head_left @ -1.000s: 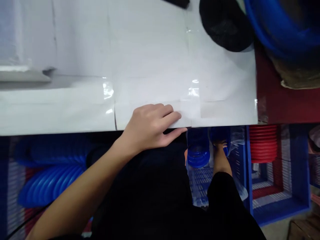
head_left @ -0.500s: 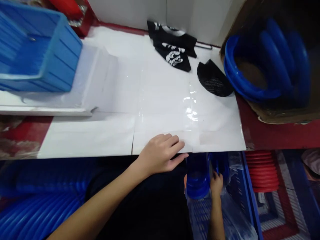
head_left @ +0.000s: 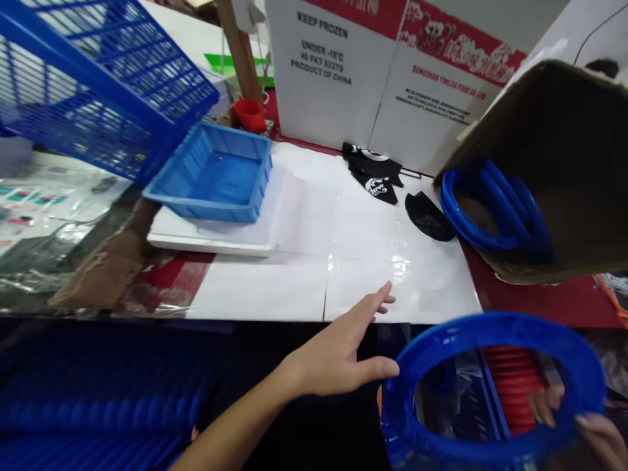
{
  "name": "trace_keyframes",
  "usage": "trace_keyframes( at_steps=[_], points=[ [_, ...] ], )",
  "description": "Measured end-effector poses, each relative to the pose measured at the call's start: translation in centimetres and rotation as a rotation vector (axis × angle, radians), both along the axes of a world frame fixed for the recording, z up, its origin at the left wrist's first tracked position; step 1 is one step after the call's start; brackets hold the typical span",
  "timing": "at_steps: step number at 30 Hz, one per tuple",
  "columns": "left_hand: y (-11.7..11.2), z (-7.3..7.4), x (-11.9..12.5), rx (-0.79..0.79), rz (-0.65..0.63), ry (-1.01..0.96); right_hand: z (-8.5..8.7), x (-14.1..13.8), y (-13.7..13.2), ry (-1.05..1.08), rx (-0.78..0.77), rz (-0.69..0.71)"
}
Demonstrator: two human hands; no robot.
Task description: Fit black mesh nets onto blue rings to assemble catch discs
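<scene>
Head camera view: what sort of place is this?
Probably a small workshop: white-covered worktop, blue ring in the right hand, more rings in a cardboard box.

Looks forward and down from the wearer's head, close above the white worktop [head_left: 275, 288] mid-frame; catches the left hand [head_left: 338, 356] at lower centre, the right hand [head_left: 607, 439] at lower right, and faces printed cardboard [head_left: 318, 104] at the top.

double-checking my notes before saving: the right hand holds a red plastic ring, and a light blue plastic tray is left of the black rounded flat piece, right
The colour is wrong: in the head view, the right hand holds a blue plastic ring, not a red one. The light blue plastic tray is left of the black rounded flat piece.
</scene>
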State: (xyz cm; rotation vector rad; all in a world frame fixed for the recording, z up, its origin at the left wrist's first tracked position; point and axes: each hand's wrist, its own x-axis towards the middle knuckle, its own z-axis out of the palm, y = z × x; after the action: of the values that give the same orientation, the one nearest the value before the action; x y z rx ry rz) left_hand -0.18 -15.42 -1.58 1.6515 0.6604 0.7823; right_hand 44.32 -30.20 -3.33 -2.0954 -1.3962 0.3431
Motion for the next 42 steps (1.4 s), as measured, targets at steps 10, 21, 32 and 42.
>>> trace_keyframes(
  at_steps=[10,21,32,42],
  points=[
    [5.5,-4.1,-7.3,-0.136,0.574,0.138,6.1,-11.8,22.0,-0.057,-0.173,0.626],
    [8.7,-3.7,-7.6,0.085,0.641,0.436,4.1,-16.8,32.6,-0.888,-0.390,0.385],
    [15.3,0.8,-1.5,0.550,0.415,1.238,8.0,-16.7,30.4,-0.848,-0.204,0.446],
    [18.9,3.3,1.9,0.368,0.309,1.264,14.6,-15.7,31.7,0.387,0.621,0.413]
  ],
)
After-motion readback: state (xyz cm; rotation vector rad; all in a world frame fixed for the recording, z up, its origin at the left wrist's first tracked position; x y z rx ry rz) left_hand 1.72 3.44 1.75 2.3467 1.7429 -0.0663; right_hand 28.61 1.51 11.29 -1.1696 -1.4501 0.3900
